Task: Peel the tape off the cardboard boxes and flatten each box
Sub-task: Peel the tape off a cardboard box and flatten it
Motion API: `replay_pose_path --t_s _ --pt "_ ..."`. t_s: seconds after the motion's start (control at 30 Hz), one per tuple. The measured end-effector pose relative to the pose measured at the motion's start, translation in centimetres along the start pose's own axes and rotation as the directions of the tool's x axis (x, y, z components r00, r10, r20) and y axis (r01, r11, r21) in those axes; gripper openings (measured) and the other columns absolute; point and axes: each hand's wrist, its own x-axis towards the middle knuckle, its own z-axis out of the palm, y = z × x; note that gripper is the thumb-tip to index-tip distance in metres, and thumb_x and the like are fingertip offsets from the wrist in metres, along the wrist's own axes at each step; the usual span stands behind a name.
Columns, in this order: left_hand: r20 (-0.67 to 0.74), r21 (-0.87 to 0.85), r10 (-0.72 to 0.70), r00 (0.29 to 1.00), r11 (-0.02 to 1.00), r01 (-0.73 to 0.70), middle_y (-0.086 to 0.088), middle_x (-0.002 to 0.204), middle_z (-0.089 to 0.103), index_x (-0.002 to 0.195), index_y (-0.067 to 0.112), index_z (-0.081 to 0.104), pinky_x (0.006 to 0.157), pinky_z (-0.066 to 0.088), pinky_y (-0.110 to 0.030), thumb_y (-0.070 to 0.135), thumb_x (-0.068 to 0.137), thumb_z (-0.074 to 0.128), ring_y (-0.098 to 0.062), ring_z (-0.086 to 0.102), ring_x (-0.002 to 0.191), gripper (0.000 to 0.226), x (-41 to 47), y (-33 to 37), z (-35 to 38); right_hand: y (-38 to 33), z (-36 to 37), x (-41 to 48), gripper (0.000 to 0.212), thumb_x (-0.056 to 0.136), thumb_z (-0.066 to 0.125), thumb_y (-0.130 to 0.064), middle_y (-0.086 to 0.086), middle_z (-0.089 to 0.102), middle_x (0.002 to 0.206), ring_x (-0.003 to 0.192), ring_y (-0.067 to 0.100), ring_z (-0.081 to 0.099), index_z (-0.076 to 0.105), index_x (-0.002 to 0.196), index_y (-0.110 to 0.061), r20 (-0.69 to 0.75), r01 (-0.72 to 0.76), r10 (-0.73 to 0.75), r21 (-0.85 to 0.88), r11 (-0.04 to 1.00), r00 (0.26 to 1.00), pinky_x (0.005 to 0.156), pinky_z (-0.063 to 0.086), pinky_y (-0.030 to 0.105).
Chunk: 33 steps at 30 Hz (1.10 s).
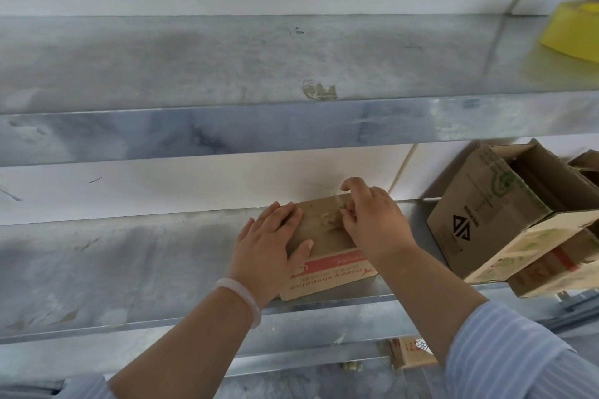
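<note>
A small cardboard box (324, 236) with a red printed band on its near side sits on the middle metal shelf (129, 256). My left hand (269, 243) lies flat on the box's left part, fingers straight, thumb across the top. My right hand (372, 217) is over the box's right part, and its curled fingers pinch a strip of clear tape (334, 217) that lifts off the top face. Crumpled tape shows between the two hands.
An open cardboard box (492, 204) lies tipped on its side at the right of the same shelf, stacked on other cardboard. A scrap of tape (319, 91) sticks to the upper shelf. A yellow object (573, 29) sits at upper right. More cardboard (411, 351) lies below.
</note>
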Motion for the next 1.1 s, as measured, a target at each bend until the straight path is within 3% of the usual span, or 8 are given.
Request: replay_pose_path --t_s 0.2,0.33,0.43,0.53,0.8,0.9,1.03,1.1 --pt "-0.031 0.032 0.023 0.999 0.999 -0.022 0.012 0.158 0.023 0.148 0.044 0.028 0.119 0.006 -0.032 0.059 0.096 0.028 -0.012 0.010 0.148 0.054 -0.1 0.3 0.2 -0.8 0.7 -0.9 0.021 0.099 0.046 -0.035 -0.010 0.064 0.099 0.098 0.014 0.051 0.065 0.092 -0.028 0.035 0.142 -0.141 -0.037 0.989 0.989 0.088 0.040 0.029" --pt "-0.008 0.092 0.032 0.999 0.995 -0.031 0.008 0.158 0.025 0.145 0.050 0.033 0.119 0.008 -0.038 0.057 0.098 0.024 -0.018 0.012 0.147 0.049 0.1 0.4 0.1 -1.6 0.9 -1.2 0.018 0.090 0.057 -0.050 -0.026 0.057 0.089 0.093 0.006 0.053 0.060 0.105 -0.040 0.005 -0.005 0.005 0.164 0.986 1.000 0.090 0.036 0.027" --pt "0.014 0.131 0.026 1.000 0.991 -0.028 0.009 0.158 0.022 0.146 0.052 0.028 0.119 0.009 -0.041 0.059 0.097 0.019 -0.018 0.011 0.147 0.050 0.2 0.4 0.0 -2.0 0.9 -1.0 0.040 0.080 0.073 -0.042 -0.030 0.054 0.082 0.086 0.000 0.056 0.049 0.112 -0.044 0.047 -0.159 0.152 0.337 0.928 0.987 0.080 0.044 0.021" --pt "0.010 0.107 0.032 0.999 0.994 -0.033 0.010 0.158 0.022 0.146 0.053 0.024 0.119 0.009 -0.041 0.059 0.097 0.021 -0.017 0.011 0.147 0.050 0.1 0.4 -0.1 -1.7 0.7 -0.7 0.027 0.084 0.070 -0.028 -0.020 0.060 0.088 0.080 0.000 0.059 0.053 0.099 -0.040 0.012 -0.202 0.216 0.407 0.891 0.976 0.065 0.045 0.012" --pt "-0.008 0.082 0.027 1.000 0.996 -0.027 0.011 0.157 0.024 0.149 0.045 0.027 0.119 0.012 -0.040 0.061 0.096 0.020 -0.015 0.013 0.147 0.056 0.0 0.3 0.1 0.0 0.3 -1.4 0.020 0.094 0.053 -0.024 -0.014 0.063 0.098 0.096 0.008 0.053 0.072 0.095 -0.027 0.046 0.108 -0.115 0.145 0.984 0.992 0.092 0.045 0.030" --pt "0.004 0.084 0.033 0.999 0.996 -0.033 0.012 0.156 0.025 0.149 0.044 0.027 0.118 0.012 -0.038 0.067 0.087 0.008 -0.015 0.015 0.146 0.069 0.1 0.4 0.0 -0.4 0.1 -1.0 0.018 0.096 0.055 -0.034 -0.019 0.066 0.092 0.091 0.007 0.058 0.072 0.092 -0.034 0.080 -0.023 0.008 0.196 0.980 0.997 0.086 0.048 0.028" --pt "-0.021 0.062 0.007 1.000 0.998 -0.005 0.010 0.147 0.035 0.139 0.042 0.043 0.115 0.019 -0.038 0.063 0.088 0.029 -0.016 0.025 0.137 0.057 0.9 0.8 -0.3 -1.2 -0.2 -0.3 0.009 0.087 0.066 -0.044 -0.018 0.064 0.086 0.089 0.012 0.058 0.066 0.096 -0.041 0.133 -0.194 0.172 0.167 0.967 0.976 0.091 0.047 0.036" --pt "-0.019 0.074 -0.003 1.000 0.997 0.004 0.007 0.144 0.033 0.133 0.041 0.048 0.114 0.021 -0.039 0.066 0.088 0.032 -0.017 0.024 0.135 0.055 1.1 1.3 -0.1 -1.6 -0.3 -0.2 0.010 0.087 0.065 -0.044 -0.017 0.062 0.079 0.082 0.010 0.058 0.063 0.081 -0.036 0.156 -0.198 0.179 0.117 0.973 0.971 0.091 0.046 0.039"
